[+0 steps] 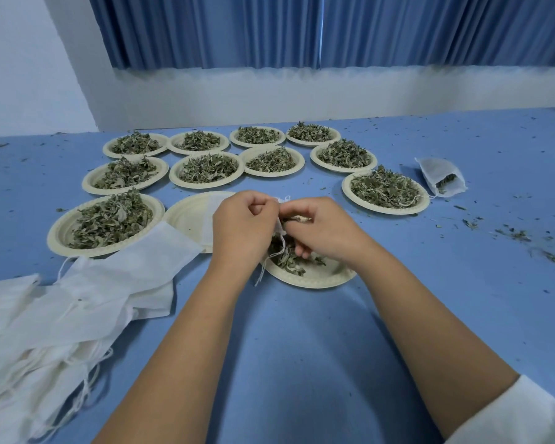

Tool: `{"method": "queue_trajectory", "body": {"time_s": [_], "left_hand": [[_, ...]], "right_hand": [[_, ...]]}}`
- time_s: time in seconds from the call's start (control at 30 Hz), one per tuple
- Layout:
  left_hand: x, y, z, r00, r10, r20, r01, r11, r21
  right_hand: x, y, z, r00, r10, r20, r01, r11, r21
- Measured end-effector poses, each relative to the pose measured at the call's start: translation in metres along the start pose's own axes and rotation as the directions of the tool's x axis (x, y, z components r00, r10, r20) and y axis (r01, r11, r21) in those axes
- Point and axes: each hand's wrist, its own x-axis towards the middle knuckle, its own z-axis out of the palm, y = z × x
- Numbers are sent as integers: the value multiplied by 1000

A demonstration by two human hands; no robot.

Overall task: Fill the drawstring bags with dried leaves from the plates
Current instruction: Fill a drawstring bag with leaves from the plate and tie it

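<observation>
Right of the near plate [314,281] the blue table [302,347] lies open, strewn only with leaf crumbs [515,234], out to a filled bag [442,176] well apart. Behind the near plate, plates heaped with leaves [207,169] stand packed close, with only narrow gaps between them. Left of it an empty plate [186,219] and a sprawl of white bags [87,302] block the way. In front of it, open table, crossed by two forearms [180,331]
</observation>
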Motion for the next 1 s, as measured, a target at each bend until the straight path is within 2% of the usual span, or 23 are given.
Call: {"method": "queue_trajectory", "body": {"time_s": [0.1, 0.17, 0.23, 0.3, 0.37, 0.43, 0.57, 0.63, 0.77, 0.87, 1.0], "left_hand": [[0, -2, 2, 1000, -5, 18, 5, 1000, -3], [1, -3, 0, 999, -22, -23, 21, 1000, -20], [4, -5, -3, 996, -69, -63, 65, 995, -70], [7, -5, -6, 990, -120, -78, 108, 984, -138], [8, -5, -8, 987, -134, -90, 117, 978, -170], [8, -5, -8, 987, -129, -94, 111, 978, -175], [6, -5, -7, 990, -111, -85, 95, 980, -174], [6, -5, -7, 992, -98, -78, 84, 983, -165], [6, -6, -5, 993, -77, -84, 65, 988, -142], [5, -8, -5, 995, -63, -80, 52, 990, -128], [4, -6, -3, 997, -49, -63, 42, 992, -116]], "right_hand": [[-4, 0, 4, 992, 6, 126, 4, 997, -74], [-5, -1, 4, 989, -5, 145, 8, 1000, -26], [-4, -2, 1, 997, -22, 75, 16, 997, 72], [-1, -2, -4, 996, -62, -63, 69, 989, 128], [2, 1, -9, 975, -92, -204, 110, 991, 78], [4, 5, -13, 965, -47, -258, 66, 996, 66], [5, 5, -11, 979, 199, -53, -181, 953, 243], [5, 4, -8, 974, 226, -16, -212, 933, 292], [5, 3, -6, 974, 225, -31, -198, 908, 370], [4, 2, -7, 974, 189, -123, -137, 930, 342], [3, 1, -7, 969, 72, -235, -3, 960, 281]]}}
